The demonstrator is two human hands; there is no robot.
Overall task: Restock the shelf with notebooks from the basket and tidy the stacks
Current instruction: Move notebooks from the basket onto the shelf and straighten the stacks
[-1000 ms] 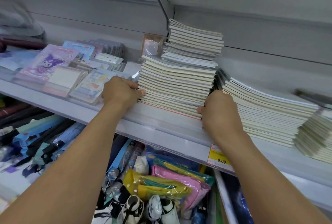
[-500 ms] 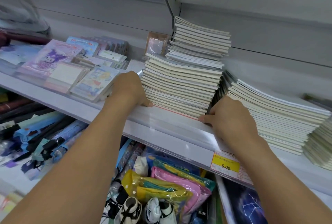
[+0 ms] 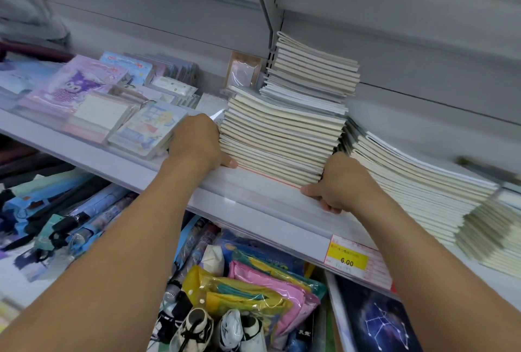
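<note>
A tall stack of cream-edged notebooks [image 3: 279, 140] stands on the white shelf [image 3: 253, 205], with a smaller, skewed pile [image 3: 313, 75] resting on its back half. My left hand [image 3: 197, 142] grips the stack's left side, thumb at the bottom front corner. My right hand [image 3: 341, 182] grips the right side low down, thumb along the base; its fingers are hidden between this stack and the neighbouring one. A lower, sloping stack of notebooks [image 3: 408, 188] leans on the right, and another pile [image 3: 490, 236] sits beyond it. No basket is in view.
Cartoon notepads and sticker packs [image 3: 79, 83] crowd the shelf to the left. A yellow price tag [image 3: 346, 260] hangs on the shelf rim. Below are folded umbrellas [image 3: 56, 210] and coloured pouches [image 3: 253, 289]. The shelf above is close overhead.
Both hands have stayed at the sides of the middle stack. My left thumb has dropped to the bottom edge, and my right hand has slid lower toward the base corner.
</note>
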